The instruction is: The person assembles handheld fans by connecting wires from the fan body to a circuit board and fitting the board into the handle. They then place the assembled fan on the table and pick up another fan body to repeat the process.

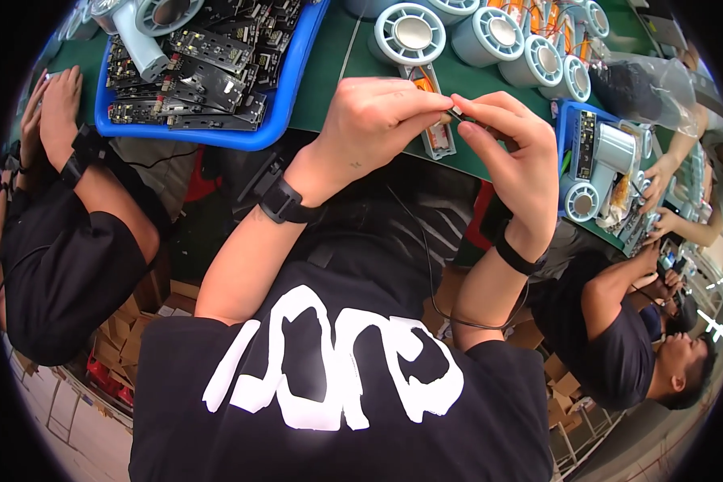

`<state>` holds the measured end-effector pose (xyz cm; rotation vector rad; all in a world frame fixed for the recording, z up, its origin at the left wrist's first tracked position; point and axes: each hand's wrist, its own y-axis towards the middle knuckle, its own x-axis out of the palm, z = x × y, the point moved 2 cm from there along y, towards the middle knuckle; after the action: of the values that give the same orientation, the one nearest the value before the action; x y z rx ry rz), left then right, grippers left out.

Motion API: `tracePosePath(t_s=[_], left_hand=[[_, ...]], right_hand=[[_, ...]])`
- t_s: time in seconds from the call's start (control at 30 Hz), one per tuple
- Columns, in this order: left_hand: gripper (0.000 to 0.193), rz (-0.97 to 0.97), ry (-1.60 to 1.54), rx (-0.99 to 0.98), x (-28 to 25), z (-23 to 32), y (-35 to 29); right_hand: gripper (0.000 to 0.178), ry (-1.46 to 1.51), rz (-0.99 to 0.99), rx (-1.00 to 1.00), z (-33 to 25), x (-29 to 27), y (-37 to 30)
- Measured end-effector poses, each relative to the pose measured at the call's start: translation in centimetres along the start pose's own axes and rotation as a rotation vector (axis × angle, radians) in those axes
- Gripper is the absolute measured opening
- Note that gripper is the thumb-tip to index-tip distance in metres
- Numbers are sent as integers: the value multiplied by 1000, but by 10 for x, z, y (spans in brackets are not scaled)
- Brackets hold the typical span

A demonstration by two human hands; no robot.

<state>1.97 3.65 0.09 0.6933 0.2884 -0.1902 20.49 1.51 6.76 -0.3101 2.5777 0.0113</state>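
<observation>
My left hand (377, 120) and my right hand (516, 149) meet in front of me, fingers closed in a pinch. Between the fingertips sits a small pale and dark piece (457, 112), too small to name for sure. Just beneath them on the green table lies a light-blue handheld fan (410, 34) with a round slotted head. Its handle (440, 145) is open and shows orange parts and wires; my left hand hides some of it.
A blue bin (275, 138) full of black circuit boards, with a light-blue fan on top, stands at the left. Several more fans (502, 32) line the far side. Another blue tray (569, 120) holds parts at the right. Co-workers sit on both sides, hands near the table.
</observation>
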Motion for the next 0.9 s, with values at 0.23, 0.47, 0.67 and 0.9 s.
tracePosePath(t_s=[0.23,0.47,0.67,0.9], left_hand=[[32,184,118,-176,-3,13,-11],[32,185,316,-114,3,21,-8],[24,149,379,-129,3,23,-2],[19,173,314,-249,0,22,-3]], right_hand=[[27,244,215,139,-5,19,-4],[25,470,205,292,-8,28,-5],[24,349,223,210,-10,32,-4],[25,27,249,-2,-8,40,-2]])
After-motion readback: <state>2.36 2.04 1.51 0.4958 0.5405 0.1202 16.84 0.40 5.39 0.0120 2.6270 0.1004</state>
